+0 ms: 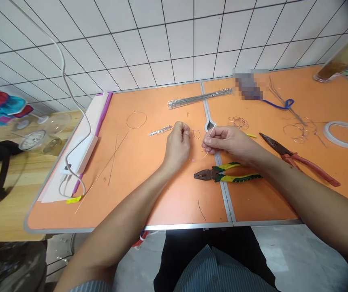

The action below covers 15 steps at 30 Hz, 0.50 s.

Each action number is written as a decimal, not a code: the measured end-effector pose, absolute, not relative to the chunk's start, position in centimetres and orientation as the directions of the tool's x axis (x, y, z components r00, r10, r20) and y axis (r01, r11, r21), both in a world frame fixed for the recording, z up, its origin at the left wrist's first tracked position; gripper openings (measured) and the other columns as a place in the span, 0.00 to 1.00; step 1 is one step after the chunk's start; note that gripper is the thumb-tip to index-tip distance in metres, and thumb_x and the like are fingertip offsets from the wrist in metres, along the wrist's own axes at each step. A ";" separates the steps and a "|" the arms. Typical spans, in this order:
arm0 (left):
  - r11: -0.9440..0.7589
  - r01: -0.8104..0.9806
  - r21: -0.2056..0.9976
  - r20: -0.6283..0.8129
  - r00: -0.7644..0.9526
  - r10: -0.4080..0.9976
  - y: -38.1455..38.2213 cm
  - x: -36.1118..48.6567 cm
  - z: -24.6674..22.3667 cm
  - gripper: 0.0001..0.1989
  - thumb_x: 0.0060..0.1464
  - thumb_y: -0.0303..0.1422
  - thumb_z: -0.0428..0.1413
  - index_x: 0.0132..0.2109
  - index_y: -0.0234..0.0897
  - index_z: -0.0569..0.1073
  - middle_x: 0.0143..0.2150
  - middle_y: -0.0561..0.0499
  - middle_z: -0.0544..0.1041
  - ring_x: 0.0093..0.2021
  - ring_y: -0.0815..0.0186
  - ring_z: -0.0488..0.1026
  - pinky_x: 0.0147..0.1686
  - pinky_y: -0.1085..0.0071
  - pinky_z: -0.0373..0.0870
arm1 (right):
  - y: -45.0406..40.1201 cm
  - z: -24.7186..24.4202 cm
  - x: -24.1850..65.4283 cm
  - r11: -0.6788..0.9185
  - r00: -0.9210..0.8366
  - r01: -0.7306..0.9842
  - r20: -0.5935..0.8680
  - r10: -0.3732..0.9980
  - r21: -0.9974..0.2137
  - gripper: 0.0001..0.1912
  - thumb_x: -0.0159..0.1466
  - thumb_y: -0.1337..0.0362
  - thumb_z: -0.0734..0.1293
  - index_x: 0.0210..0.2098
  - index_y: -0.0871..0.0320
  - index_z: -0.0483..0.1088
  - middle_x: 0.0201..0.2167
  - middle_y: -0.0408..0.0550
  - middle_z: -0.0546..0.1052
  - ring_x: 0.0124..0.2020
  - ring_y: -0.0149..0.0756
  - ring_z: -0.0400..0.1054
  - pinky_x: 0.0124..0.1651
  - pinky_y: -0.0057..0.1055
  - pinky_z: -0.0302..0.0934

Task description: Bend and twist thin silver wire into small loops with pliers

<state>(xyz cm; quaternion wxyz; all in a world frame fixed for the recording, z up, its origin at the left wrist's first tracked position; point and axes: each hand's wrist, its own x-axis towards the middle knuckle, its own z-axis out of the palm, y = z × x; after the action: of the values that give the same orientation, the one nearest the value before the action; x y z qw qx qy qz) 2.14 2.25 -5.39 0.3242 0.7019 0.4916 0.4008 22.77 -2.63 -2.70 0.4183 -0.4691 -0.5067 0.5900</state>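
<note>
Over the middle of the orange table, my right hand (222, 140) pinches a thin pale wire (204, 156) between thumb and fingertips, and one end sticks up past them. The wire bends down and across toward my left hand (178, 144). That hand is closed, thumb against the curled fingers, and appears to grip the wire's other part, mostly hidden. Just below the right hand lie combination pliers (206, 174) with yellow-green handles, partly under the forearm. A small bent wire piece (196, 134) shows between the hands. Short wires (161, 130) lie left of my left hand.
Long-nose pliers (278, 148) with red handles lie right, near a tape roll (328, 132). A long wire bundle (192, 100) and a wire ring (136, 113) lie farther back. A power strip (84, 158) with a white cable is at left. Coiled wire (238, 122) lies behind my right hand.
</note>
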 end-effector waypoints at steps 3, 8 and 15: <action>-0.338 0.322 0.885 0.264 0.252 0.931 2.1 2.1 -5.3 0.10 0.70 0.23 0.51 0.49 0.42 0.72 0.45 0.49 0.79 0.48 0.61 0.77 0.50 0.66 0.72 | -2.6 -2.7 23.1 -0.146 -0.213 -0.084 -0.126 0.969 -0.986 0.24 0.57 0.43 0.88 0.34 0.55 0.83 0.34 0.47 0.85 0.36 0.34 0.76 0.41 0.32 0.71; -0.120 0.112 0.986 0.080 0.304 0.949 2.1 2.4 -4.7 0.07 0.64 0.26 0.57 0.43 0.40 0.79 0.42 0.48 0.83 0.42 0.62 0.78 0.43 0.68 0.72 | -2.5 -2.8 23.6 -0.142 -0.210 -0.078 -0.123 0.970 -0.987 0.22 0.58 0.45 0.88 0.34 0.55 0.83 0.33 0.46 0.85 0.35 0.34 0.76 0.41 0.32 0.70; 0.249 -0.170 0.953 -0.180 0.340 0.923 2.0 2.4 -4.1 0.06 0.54 0.27 0.62 0.41 0.38 0.78 0.32 0.52 0.81 0.21 0.72 0.61 0.23 0.72 0.54 | -2.3 -2.5 23.8 -0.209 -0.187 -0.067 -0.193 0.963 -0.976 0.29 0.49 0.40 0.90 0.33 0.55 0.82 0.31 0.46 0.83 0.34 0.34 0.75 0.39 0.31 0.69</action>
<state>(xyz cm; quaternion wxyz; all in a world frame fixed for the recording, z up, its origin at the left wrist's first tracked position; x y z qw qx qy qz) 2.41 1.96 -4.08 0.6766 0.4609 0.4083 0.4038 23.78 -2.32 -2.50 0.4206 -0.4789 -0.4676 0.6124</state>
